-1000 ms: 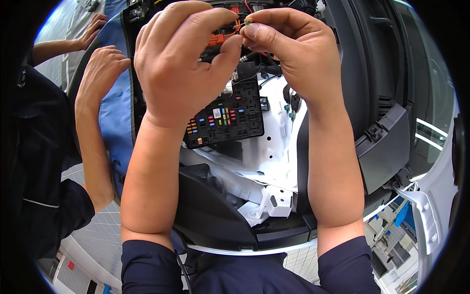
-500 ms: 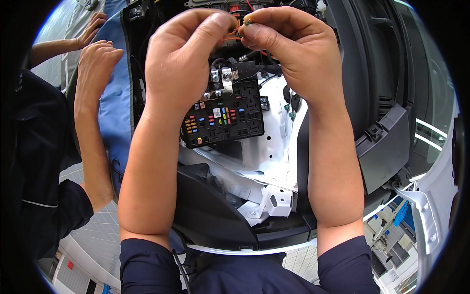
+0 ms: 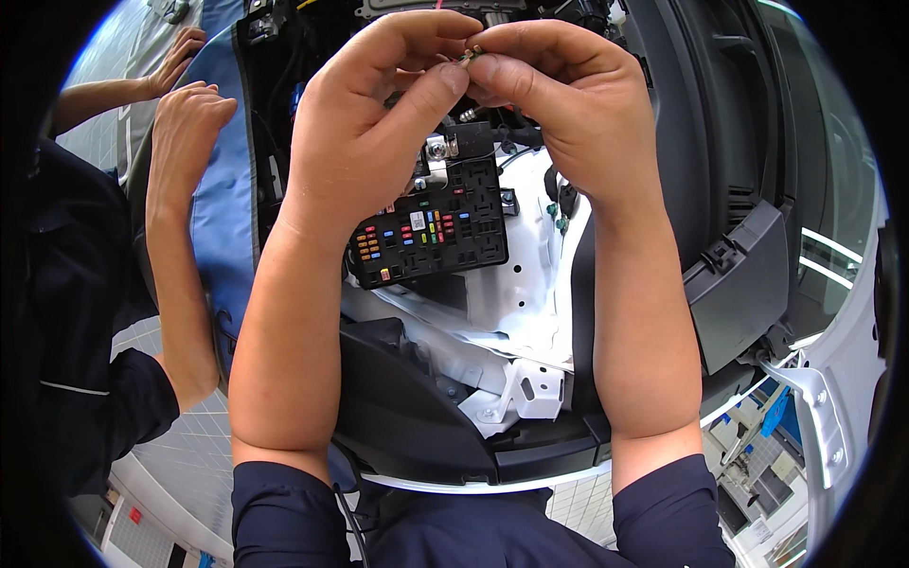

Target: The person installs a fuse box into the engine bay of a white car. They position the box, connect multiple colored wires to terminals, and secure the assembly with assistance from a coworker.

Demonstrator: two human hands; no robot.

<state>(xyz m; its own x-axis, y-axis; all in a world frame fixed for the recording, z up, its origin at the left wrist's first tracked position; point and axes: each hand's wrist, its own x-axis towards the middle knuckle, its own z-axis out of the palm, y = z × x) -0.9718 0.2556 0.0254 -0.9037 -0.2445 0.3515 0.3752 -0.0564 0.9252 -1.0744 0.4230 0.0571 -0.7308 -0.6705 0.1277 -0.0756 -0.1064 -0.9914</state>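
Observation:
Over the open engine bay, my left hand (image 3: pixel 365 114) and my right hand (image 3: pixel 573 99) meet at the fingertips. A small greenish piece (image 3: pixel 468 59) is pinched between them; it is too small and too covered by fingers to tell its kind. My right thumb and forefinger close on it from one side. My left thumb and fingertips press at its other side. Below the hands lies a black fuse box (image 3: pixel 483 232) with rows of coloured fuses, its upper left part hidden behind my left wrist. Metal terminals (image 3: pixel 436 149) stand at its upper edge.
To the left, a co-worker's fist (image 3: pixel 192 118) and another hand (image 3: pixel 175 62) rest by a blue fender cover (image 3: pixel 222 189). White body metal (image 3: pixel 535 284) with a bracket (image 3: pixel 538 388) lies beneath my arms. Black trim (image 3: pixel 743 284) runs along the right.
My left hand has moved right, its fingertips now joining the right hand's at the small piece. The orange wires seen behind the fingers are now hidden. The co-worker's hands stay put.

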